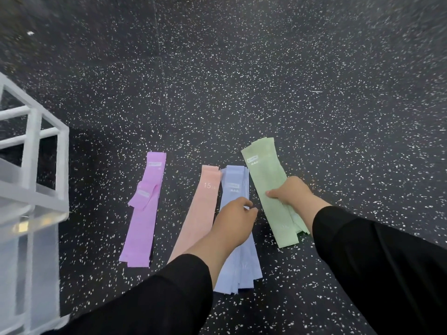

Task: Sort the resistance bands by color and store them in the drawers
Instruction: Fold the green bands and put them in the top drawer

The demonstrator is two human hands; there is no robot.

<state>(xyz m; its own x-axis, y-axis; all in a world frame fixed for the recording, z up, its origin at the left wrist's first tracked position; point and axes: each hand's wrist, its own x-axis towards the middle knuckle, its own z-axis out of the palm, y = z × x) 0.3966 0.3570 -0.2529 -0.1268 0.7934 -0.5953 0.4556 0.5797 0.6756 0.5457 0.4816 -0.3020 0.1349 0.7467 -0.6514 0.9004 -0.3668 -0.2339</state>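
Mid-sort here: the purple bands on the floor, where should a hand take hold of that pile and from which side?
Grip the purple bands at the near end, from above with the left hand. There the strips lie flat and stacked with edges together, so one pinch probably gathers them all. Higher up, one band is folded over and skewed. The pile lies closest to the drawer unit on the left.

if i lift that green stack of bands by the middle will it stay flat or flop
Probably flop: the green bands look thin and flat like cloth, and the right hand grips only one edge. The layers are already fanned at the near end, so they may slide apart.
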